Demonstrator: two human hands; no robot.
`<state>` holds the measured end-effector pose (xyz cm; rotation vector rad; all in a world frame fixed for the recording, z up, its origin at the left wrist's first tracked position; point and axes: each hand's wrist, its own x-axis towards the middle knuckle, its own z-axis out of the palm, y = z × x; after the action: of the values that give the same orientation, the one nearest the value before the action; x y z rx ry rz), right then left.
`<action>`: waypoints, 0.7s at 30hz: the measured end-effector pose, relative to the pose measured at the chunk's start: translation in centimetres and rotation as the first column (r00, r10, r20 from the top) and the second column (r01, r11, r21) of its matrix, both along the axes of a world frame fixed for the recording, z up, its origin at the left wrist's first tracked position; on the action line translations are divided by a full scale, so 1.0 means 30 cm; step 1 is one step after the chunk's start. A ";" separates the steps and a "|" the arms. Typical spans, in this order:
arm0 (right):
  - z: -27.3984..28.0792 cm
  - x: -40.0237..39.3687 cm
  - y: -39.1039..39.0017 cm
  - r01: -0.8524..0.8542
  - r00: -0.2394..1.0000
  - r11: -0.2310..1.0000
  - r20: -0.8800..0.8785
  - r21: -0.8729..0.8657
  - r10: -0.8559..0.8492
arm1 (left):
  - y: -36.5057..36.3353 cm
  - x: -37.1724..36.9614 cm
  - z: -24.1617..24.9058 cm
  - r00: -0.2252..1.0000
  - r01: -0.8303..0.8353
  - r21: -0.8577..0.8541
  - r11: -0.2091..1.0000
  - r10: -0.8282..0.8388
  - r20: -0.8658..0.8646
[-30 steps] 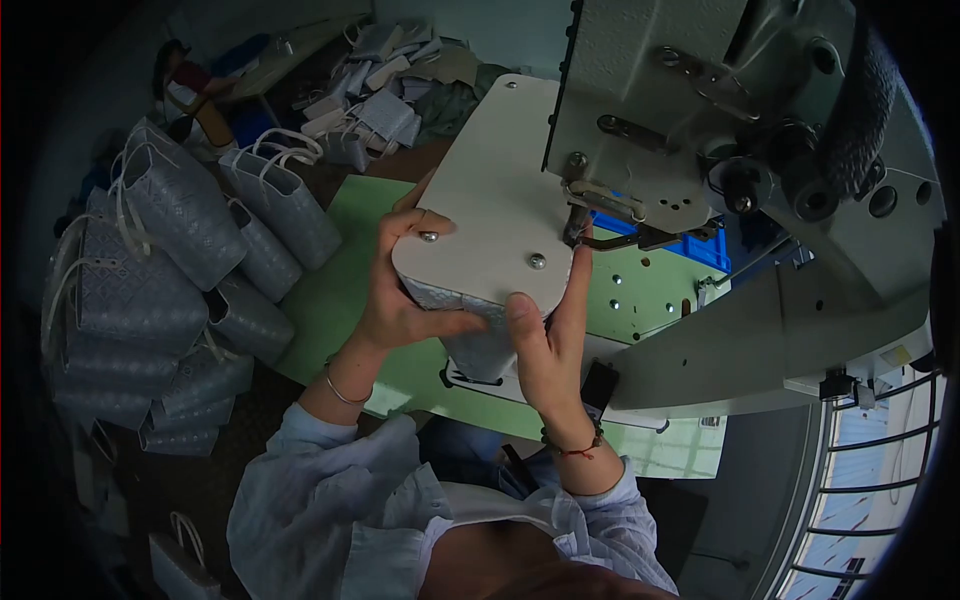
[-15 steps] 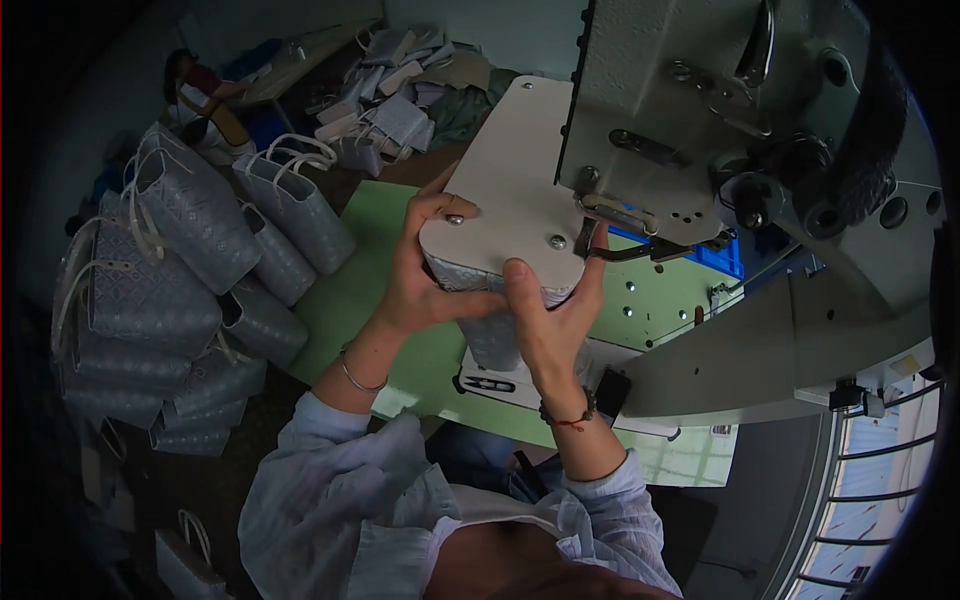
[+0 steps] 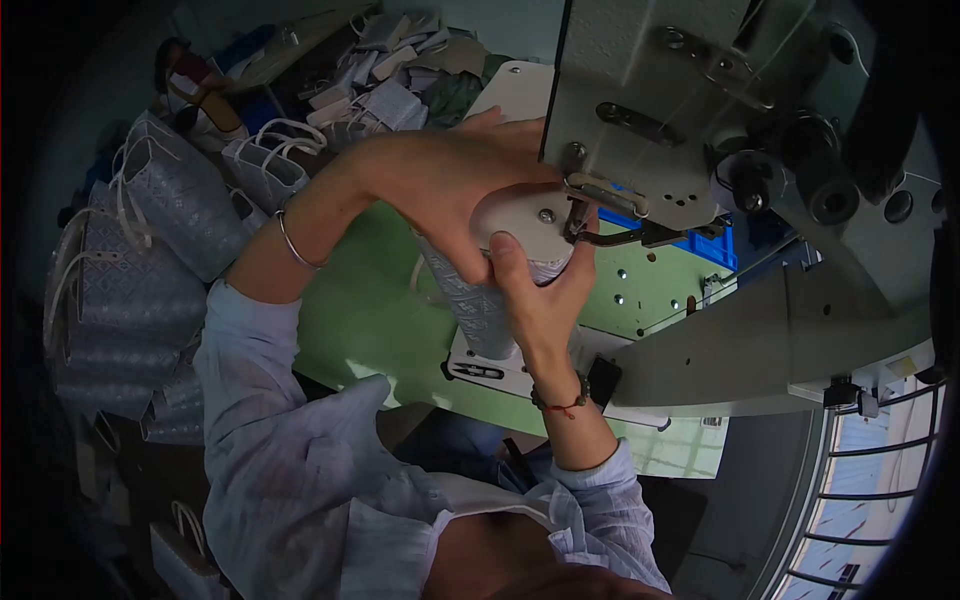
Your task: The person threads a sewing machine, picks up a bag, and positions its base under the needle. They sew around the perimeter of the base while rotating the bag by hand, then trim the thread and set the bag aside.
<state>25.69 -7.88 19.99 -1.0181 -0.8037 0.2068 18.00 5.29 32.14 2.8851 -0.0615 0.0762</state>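
A silver-grey patterned handbag (image 3: 468, 300) is held upside down at the sewing machine (image 3: 640, 110). Its pale base panel (image 3: 512, 218) faces up and carries round metal studs. My left hand (image 3: 440, 185) reaches across the base and grips it, thumb down the near side; its fingertips are partly hidden behind the machine head. My right hand (image 3: 548, 310) clasps the near right corner, thumb on the base edge and fingers round the far side. The presser foot (image 3: 577, 217) is at the base's right edge, just by my right fingers.
Several finished-looking grey handbags (image 3: 180, 210) are heaped at left. More bag pieces (image 3: 395, 105) lie piled at the back, near a seated person (image 3: 195, 90). Thread snips (image 3: 478, 371) and a dark phone (image 3: 604, 382) lie on the green table (image 3: 350, 320). A blue crate (image 3: 715, 245) stands behind.
My left hand has moved from the bag's left side to over the base, with the elbow swung out leftward. My right hand keeps its hold on the corner.
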 end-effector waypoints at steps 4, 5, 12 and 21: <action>-0.001 0.012 -0.002 -0.049 0.998 0.998 -0.046 -0.045 0.047 | -0.008 0.037 0.005 0.989 0.059 -0.007 0.998 -0.060 -0.134; -0.001 0.014 -0.002 -0.059 0.997 0.996 -0.047 -0.072 0.055 | -0.010 0.036 0.008 0.988 0.065 -0.010 0.998 -0.066 -0.142; 0.042 0.051 -0.048 -0.194 0.981 0.950 -0.038 -0.243 0.191 | -0.027 0.021 -0.005 0.984 0.073 -0.011 0.997 -0.074 -0.161; 0.056 0.103 -0.056 -0.364 0.931 0.905 -0.050 -0.220 0.363 | -0.040 0.002 -0.050 0.994 0.087 -0.002 0.996 -0.087 -0.070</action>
<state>28.78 -9.56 21.67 -1.0718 -0.9757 0.6355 18.07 4.08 30.64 2.8786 -0.1740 -0.0410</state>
